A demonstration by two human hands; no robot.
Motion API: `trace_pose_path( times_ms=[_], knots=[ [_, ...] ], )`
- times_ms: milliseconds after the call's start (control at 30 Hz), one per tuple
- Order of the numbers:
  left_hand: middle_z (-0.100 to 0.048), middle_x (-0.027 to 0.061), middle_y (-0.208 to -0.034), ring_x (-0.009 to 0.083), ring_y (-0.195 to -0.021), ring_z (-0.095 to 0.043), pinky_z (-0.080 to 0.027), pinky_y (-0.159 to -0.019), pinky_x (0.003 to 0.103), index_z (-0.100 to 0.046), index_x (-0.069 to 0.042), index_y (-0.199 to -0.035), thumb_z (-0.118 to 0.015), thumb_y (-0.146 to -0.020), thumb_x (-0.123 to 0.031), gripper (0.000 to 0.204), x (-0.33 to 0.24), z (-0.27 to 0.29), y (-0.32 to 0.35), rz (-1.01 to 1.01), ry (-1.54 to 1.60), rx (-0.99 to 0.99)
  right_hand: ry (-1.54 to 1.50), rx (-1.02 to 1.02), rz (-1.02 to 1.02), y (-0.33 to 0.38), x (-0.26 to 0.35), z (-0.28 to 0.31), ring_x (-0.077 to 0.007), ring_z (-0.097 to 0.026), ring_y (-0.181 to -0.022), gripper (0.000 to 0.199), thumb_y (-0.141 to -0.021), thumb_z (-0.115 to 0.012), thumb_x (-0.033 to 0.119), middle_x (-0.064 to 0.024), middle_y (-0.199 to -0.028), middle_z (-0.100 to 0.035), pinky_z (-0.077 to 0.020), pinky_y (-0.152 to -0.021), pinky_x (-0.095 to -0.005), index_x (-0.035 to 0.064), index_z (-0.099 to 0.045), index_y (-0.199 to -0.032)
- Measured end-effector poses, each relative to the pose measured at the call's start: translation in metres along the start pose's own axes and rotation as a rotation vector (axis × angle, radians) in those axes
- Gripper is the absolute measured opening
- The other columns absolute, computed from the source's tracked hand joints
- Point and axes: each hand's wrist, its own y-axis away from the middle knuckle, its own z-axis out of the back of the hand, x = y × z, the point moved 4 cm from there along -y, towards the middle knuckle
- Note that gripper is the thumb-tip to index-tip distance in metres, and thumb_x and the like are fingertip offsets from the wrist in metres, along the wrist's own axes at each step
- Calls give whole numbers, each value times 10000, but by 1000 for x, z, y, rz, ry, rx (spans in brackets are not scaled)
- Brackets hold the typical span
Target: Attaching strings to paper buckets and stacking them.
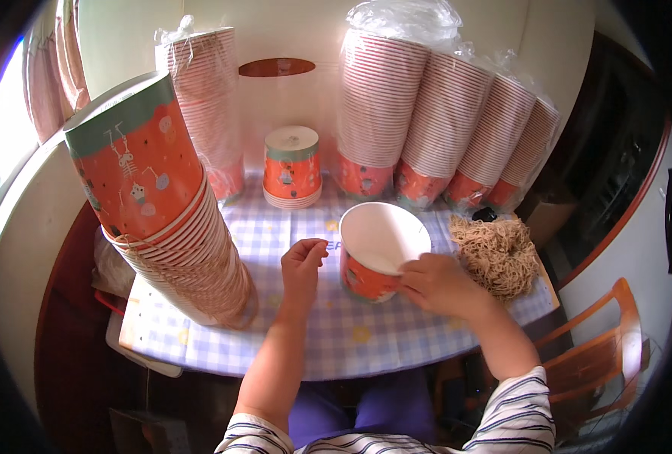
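An orange paper bucket (370,281) with a white inside stands upright, mouth up, in front of me. My right hand (438,284) is closed at the right side of its rim, thumb and fingers pinching there. Just left of the bucket, my left hand (303,265) is raised with its fingers closed together; whatever they may hold is too small to make out. A tangled heap of tan cords (499,257) lies right of the bucket. At my left rises a tall leaning stack of nested upside-down buckets (143,174), with tan cords hanging along its lower part.
Several plastic-wrapped bucket stacks (374,106) line the back right, and another wrapped stack (203,106) stands back left. Between them sits a short upside-down stack (293,170). A checked tablecloth (336,356) covers the table. A wooden chair (601,348) is at the right.
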Motion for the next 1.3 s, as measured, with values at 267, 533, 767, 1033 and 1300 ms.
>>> trace_pose_path(
  times_ms=[267, 533, 767, 1033, 1300],
  knots=[
    [-606, 12, -756, 74, -670, -527, -425, -628, 201, -642, -9, -884, -629, -801, -38, 89, -15, -13, 18, -130, -168, 104, -639, 11, -167, 38, -6, 30, -220, -624, -859, 32, -736, -649, 48, -72, -957, -633, -508, -711, -324, 25, -641, -757],
    [-593, 40, -806, 112, -666, -510, -440, -613, 247, -639, -29, -851, -646, -739, -19, 112, -33, -20, 52, -397, -438, 113, -884, -263, -207, -6, -7, 111, -116, -543, -715, 69, -739, -673, 1, -45, -847, -594, -428, -594, -237, 27, -631, -786],
    [-589, 50, -796, 112, -645, -505, -426, -599, 228, -638, -29, -847, -661, -700, 5, 153, -32, -23, 51, -422, -521, 135, -782, 169, -371, -48, -13, 9, -122, -546, -739, 111, -766, -670, 103, -41, -807, -582, -430, -645, -258, 23, -643, -837],
    [-613, 53, -820, 136, -654, -532, -441, -572, 249, -645, -60, -849, -696, -692, -54, 165, -30, -23, 55, -446, -582, 193, -900, 308, -402, -50, -22, -26, -105, -545, -766, 97, -796, -650, 107, -21, -819, -575, -432, -686, -249, 19, -656, -838],
    [-600, 47, -762, 196, -600, -540, -446, -573, 315, -632, -82, -822, -698, -663, -121, 176, -30, -25, 54, -481, -579, 189, -918, 356, -366, -55, -20, -30, -106, -550, -801, 87, -800, -645, 96, -21, -851, -572, -428, -711, -246, 29, -657, -855]
  ],
)
